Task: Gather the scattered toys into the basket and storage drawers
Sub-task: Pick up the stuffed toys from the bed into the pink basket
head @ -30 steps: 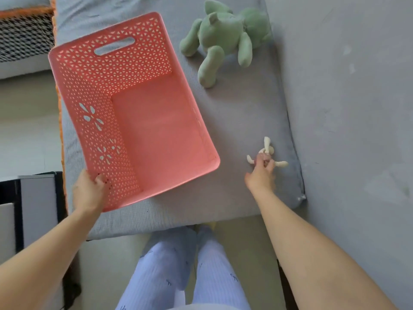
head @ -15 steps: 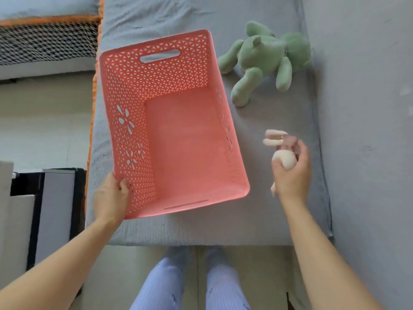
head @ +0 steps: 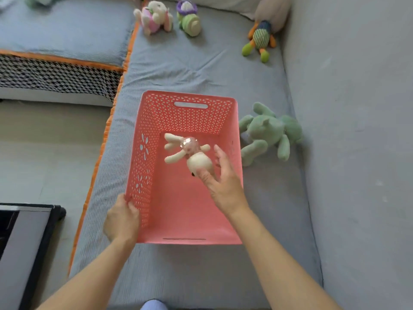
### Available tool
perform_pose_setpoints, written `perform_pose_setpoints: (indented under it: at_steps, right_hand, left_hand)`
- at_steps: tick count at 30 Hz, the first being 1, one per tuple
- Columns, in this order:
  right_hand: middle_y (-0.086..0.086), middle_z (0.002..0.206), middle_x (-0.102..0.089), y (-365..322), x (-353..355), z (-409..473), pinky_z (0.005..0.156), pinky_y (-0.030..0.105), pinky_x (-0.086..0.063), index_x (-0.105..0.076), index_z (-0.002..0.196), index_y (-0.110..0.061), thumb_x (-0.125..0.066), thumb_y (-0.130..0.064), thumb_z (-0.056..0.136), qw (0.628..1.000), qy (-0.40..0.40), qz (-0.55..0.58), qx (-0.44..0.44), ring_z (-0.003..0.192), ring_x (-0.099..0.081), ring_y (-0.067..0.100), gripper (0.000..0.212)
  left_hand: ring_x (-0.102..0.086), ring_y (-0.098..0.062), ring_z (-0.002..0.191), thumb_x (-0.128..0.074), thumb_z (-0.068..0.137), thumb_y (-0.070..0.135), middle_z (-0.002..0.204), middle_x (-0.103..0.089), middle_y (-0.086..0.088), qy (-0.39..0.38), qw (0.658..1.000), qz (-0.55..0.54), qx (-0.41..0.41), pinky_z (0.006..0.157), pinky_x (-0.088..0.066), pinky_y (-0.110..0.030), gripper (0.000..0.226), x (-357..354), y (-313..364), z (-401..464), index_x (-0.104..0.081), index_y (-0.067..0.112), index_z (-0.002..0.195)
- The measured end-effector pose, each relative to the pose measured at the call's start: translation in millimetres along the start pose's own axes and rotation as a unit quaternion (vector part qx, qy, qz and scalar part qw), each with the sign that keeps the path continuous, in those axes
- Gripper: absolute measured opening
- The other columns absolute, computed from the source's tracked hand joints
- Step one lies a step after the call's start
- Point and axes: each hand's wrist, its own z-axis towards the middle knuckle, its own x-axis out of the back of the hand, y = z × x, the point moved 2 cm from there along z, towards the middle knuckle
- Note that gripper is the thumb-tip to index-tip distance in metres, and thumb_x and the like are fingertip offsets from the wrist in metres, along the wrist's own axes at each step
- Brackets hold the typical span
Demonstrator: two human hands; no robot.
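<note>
Since a second ago my right hand (head: 223, 182) has carried the cream bunny (head: 190, 153) off the grey cushion (head: 201, 63) and over the pink basket (head: 154, 166); my fingers are opening, the thumb barely touching it, so I judge it dropping in. My left hand (head: 121, 220) clasps the basket's near-left corner. Beside it lies the green plush (head: 268, 133); more toys (head: 154, 16) wait beyond.

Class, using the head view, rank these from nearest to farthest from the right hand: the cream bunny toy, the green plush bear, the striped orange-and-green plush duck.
1. Cream bunny toy, at the right hand, over the basket.
2. Green plush bear, right of the basket.
3. Striped orange-and-green plush duck, far back corner.
</note>
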Motion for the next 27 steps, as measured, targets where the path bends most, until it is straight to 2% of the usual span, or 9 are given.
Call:
perform_pose_setpoints:
  at_steps: [1, 4, 7, 9, 15, 18, 21, 24, 27]
  right_hand:
    - [-0.013, 0.137, -0.038, 0, 2, 8, 0.097, 0.002, -0.03, -0.035, 0.138, -0.034, -0.059, -0.034, 0.09, 1.0, 0.001, -0.008, -0.01, 0.126, -0.036, 0.0, 0.054]
    - [-0.004, 0.136, -0.048, 5, 20, 24, 0.108, 0.025, -0.035, -0.047, 0.133, -0.019, -0.055, -0.025, 0.092, 0.995, 0.089, 0.0, -0.048, 0.126, -0.044, 0.008, 0.042]
    - [-0.001, 0.12, -0.059, 20, 46, 40, 0.095, 0.023, -0.043, -0.057, 0.118, -0.017, -0.053, -0.016, 0.092, 0.976, 0.188, 0.02, -0.104, 0.103, -0.055, 0.007, 0.026]
    - [0.002, 0.118, -0.061, 38, 66, 56, 0.091, 0.021, -0.041, -0.058, 0.117, -0.013, -0.052, -0.013, 0.091, 0.96, 0.231, 0.017, -0.155, 0.098, -0.054, 0.008, 0.026]
    - [0.01, 0.129, -0.052, 87, 104, 132, 0.091, 0.024, -0.036, -0.047, 0.13, -0.009, -0.053, -0.017, 0.09, 0.947, 0.215, -0.075, -0.228, 0.114, -0.051, 0.021, 0.042]
    - [0.01, 0.136, -0.045, 98, 112, 179, 0.096, 0.032, -0.038, -0.036, 0.138, -0.012, -0.054, -0.024, 0.089, 0.943, 0.192, -0.136, -0.237, 0.121, -0.048, 0.028, 0.054]
    - [0.013, 0.129, -0.053, 100, 114, 215, 0.091, 0.037, -0.042, -0.041, 0.127, -0.006, -0.055, -0.032, 0.088, 0.923, 0.21, -0.178, -0.269, 0.116, -0.053, 0.032, 0.049]
    - [0.014, 0.125, -0.057, 112, 122, 235, 0.094, 0.039, -0.046, -0.047, 0.125, -0.003, -0.054, -0.037, 0.09, 0.893, 0.25, -0.189, -0.323, 0.113, -0.056, 0.034, 0.05]
    - [0.014, 0.097, -0.062, 125, 123, 238, 0.081, 0.047, -0.055, -0.051, 0.125, -0.006, -0.048, -0.024, 0.09, 0.888, 0.241, -0.107, -0.376, 0.082, -0.063, 0.034, 0.039]
  left_hand:
    - [-0.059, -0.042, 0.088, -0.041, 0.095, 0.011, 0.095, -0.063, -0.029, -0.001, 1.0, -0.004, -0.002, 0.073, -0.042, -0.042, 0.024, 1, 7, 12, -0.057, 0.003, 0.11]
    - [-0.059, -0.041, 0.09, -0.041, 0.094, 0.01, 0.096, -0.064, -0.027, -0.008, 1.0, -0.016, -0.023, 0.073, -0.041, -0.041, 0.024, -1, 28, 39, -0.058, 0.002, 0.11]
    - [-0.058, -0.042, 0.089, -0.041, 0.094, 0.01, 0.096, -0.063, -0.028, -0.025, 0.999, -0.015, -0.04, 0.072, -0.039, -0.041, 0.023, -6, 49, 61, -0.056, 0.002, 0.109]
    - [-0.058, -0.044, 0.088, -0.039, 0.095, 0.01, 0.095, -0.062, -0.03, -0.037, 0.998, 0.0, -0.043, 0.071, -0.039, -0.042, 0.022, -12, 64, 75, -0.052, 0.0, 0.109]
    - [-0.052, -0.041, 0.073, -0.039, 0.092, 0.004, 0.087, -0.059, -0.035, -0.031, 0.997, 0.046, -0.05, 0.065, -0.033, -0.043, 0.011, -23, 77, 94, -0.043, -0.004, 0.099]
    - [-0.053, -0.044, 0.071, -0.041, 0.09, 0.003, 0.082, -0.058, -0.036, -0.019, 0.997, 0.055, -0.051, 0.063, -0.032, -0.042, 0.009, -27, 75, 95, -0.043, -0.004, 0.096]
    - [-0.052, -0.044, 0.07, -0.042, 0.09, 0.003, 0.08, -0.057, -0.036, -0.01, 0.997, 0.058, -0.048, 0.06, -0.03, -0.041, 0.009, -28, 76, 95, -0.043, -0.004, 0.095]
    - [-0.049, -0.04, 0.065, -0.043, 0.09, 0.004, 0.076, -0.056, -0.035, 0.002, 0.996, 0.063, -0.055, 0.059, -0.031, -0.041, 0.008, -31, 74, 97, -0.042, -0.003, 0.092]
    - [-0.052, -0.042, 0.064, -0.043, 0.09, 0.005, 0.074, -0.056, -0.036, 0.007, 0.996, 0.071, -0.061, 0.058, -0.031, -0.041, 0.009, -33, 71, 98, -0.042, -0.004, 0.092]
